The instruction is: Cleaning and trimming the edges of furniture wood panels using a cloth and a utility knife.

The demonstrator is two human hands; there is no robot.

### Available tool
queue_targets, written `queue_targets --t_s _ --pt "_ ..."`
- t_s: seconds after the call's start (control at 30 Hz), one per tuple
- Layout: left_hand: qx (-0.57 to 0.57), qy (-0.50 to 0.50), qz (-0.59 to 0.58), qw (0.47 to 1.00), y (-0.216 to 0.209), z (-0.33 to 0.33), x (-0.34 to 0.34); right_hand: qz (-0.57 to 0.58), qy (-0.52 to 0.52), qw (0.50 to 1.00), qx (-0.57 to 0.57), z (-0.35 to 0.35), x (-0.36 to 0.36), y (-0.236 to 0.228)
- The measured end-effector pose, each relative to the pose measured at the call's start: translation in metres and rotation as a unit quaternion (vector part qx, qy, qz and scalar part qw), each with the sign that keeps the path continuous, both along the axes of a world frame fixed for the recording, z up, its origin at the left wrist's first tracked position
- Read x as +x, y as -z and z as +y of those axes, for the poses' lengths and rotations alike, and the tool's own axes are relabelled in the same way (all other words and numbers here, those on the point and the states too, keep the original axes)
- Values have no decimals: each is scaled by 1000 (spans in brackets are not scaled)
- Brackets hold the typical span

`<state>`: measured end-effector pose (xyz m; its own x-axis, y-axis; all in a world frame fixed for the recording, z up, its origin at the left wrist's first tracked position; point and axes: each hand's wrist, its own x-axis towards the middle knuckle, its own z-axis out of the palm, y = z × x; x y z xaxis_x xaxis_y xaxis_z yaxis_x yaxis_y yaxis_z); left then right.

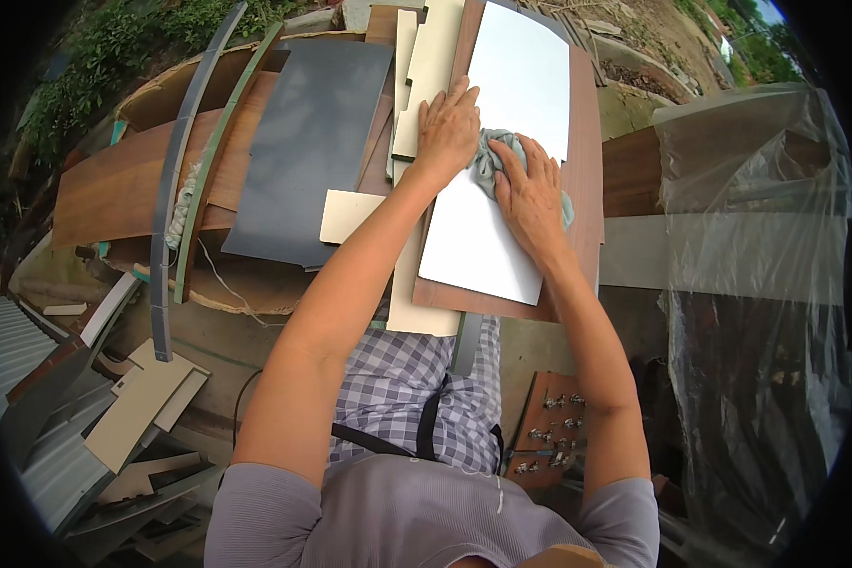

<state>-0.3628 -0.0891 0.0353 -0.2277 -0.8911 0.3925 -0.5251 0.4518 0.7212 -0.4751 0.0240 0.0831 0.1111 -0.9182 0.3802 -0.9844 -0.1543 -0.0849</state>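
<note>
Head cam: grey cloth (488,163) on white panel (523,76) under splayed R hand (532,197), w/ flat L hand (449,134) alongside.

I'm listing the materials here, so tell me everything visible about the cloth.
The cloth is pale grey-green, soft-looking fabric, bunched into uneven folds. It lies on the white panel under the right hand, partly hidden by it. A loose end shows past that hand's outer edge, over the brown board. The left hand is close beside it; whether they touch is hard to tell.
</note>
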Motion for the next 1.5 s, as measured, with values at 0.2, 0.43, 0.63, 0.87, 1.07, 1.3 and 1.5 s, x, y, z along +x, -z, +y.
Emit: queue_targets --t_s 0.2,0.43,0.63,0.87,1.07,1.3,1.5 --pt "-36 -11 -15 999 -1 1 -4 -14 30 998 -44 -98 -30 14" --pt "-45 -3 -33 998 -9 6 0 -12 67 995 -66 -189 -55 16" --pt "-17 -1 -59 998 -18 11 0 -38 113 991 -58 -256 -102 21" --pt "-5 9 -50 999 -20 11 -3 -38 211 975 -60 -272 -172 19" --pt "-3 3 -53 999 -23 11 2 -1 223 971 -80 -227 -152 19" --pt "-3 1 -53 999 -18 9 -4 4 196 979 -61 -153 -113 16" --pt "-11 -3 -14 1000 -7 4 1 3 63 994 -91 -33 -37 6"
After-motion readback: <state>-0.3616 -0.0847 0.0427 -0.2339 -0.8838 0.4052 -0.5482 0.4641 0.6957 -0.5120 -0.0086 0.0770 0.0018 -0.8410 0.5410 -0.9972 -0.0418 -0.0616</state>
